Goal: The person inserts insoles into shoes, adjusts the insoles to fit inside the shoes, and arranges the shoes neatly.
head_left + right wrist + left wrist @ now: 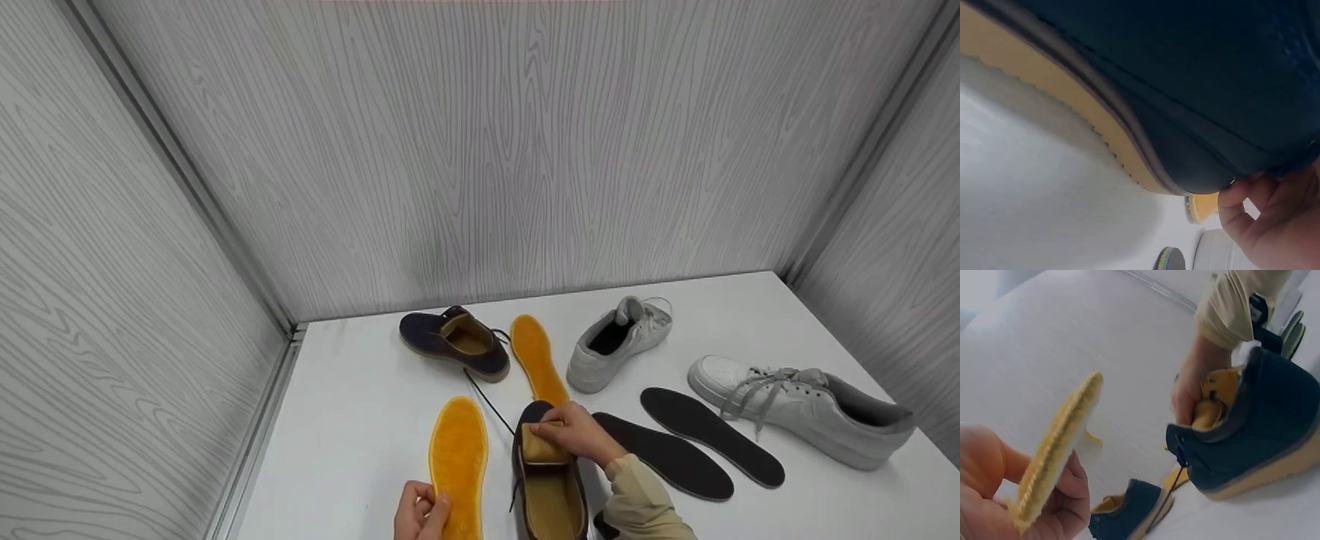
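Observation:
My left hand (pixel 421 514) pinches a fuzzy orange-yellow insole (pixel 459 450) near its lower end, thumb on top. Seen edge-on in the left wrist view, the insole (pixel 1055 444) has a thick pile and a pale underside. To its right, a dark blue shoe (pixel 553 499) with a tan lining points its toe away from me. My right hand (pixel 581 433) holds the tan tongue (pixel 541 448) of this shoe, folded up toward the toe. The blue shoe's side fills much of the right wrist view, with the right hand (pixel 1283 216) at its upper edge.
Another dark blue shoe (pixel 469 341) stands at the back, its lace trailing forward. Beside it lies a second orange insole (pixel 536 356). Two white sneakers, one at the back (pixel 619 341) and one at right (pixel 802 409), flank two black insoles (pixel 675 457) on the white table (pixel 337 435).

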`<state>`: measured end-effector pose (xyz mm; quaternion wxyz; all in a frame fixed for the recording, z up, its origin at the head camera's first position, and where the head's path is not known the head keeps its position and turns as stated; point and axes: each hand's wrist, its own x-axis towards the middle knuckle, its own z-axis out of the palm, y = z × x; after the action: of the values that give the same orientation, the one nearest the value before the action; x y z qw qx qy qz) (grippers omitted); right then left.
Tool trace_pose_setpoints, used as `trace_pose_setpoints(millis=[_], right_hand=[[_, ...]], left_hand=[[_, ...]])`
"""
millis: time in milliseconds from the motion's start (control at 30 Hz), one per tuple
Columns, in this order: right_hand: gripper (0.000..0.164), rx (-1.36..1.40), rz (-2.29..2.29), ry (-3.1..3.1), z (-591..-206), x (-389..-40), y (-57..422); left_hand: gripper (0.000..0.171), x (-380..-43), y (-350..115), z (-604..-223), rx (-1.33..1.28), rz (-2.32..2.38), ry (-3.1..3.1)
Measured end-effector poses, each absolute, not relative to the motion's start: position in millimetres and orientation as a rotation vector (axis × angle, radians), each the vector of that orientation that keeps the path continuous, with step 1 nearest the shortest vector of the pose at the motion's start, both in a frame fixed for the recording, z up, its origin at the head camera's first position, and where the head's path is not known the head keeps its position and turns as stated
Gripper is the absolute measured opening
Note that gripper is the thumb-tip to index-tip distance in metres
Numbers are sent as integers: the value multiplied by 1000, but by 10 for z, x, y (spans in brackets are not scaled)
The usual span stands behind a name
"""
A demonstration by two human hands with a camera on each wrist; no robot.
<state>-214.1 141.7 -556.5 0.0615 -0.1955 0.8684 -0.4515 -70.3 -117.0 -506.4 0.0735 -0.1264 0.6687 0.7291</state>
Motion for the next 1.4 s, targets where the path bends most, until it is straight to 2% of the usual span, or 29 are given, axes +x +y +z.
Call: trace_pose_setpoints(millis=[267,567,800,1000,1267,1400], right_hand=[[19,-524,-1391,2656,-5583,-2142,1392],[18,-528,-1427,2616,-5603,-2179,1384],[12,-714,-1250,2705,-5540,-2178,1381],[14,-773,-1109,2857,-5434,-2159,1360],[32,-764,-1050,2986,-5224,-2116,1325],[34,-755,-1010,3018,-5147,-2065,1312]], left_hand=[[17,-635,-983,-4948,-353,2235,1921],[16,-620,-892,-4926,-340,2203,1928],[17,-629,-853,-4965,-310,2203,1901],[16,-652,-799,-4956,-287,2201,1886],[16,-703,-715,-4919,-274,2205,1920],[16,-720,-681,-4917,-288,2216,1933]])
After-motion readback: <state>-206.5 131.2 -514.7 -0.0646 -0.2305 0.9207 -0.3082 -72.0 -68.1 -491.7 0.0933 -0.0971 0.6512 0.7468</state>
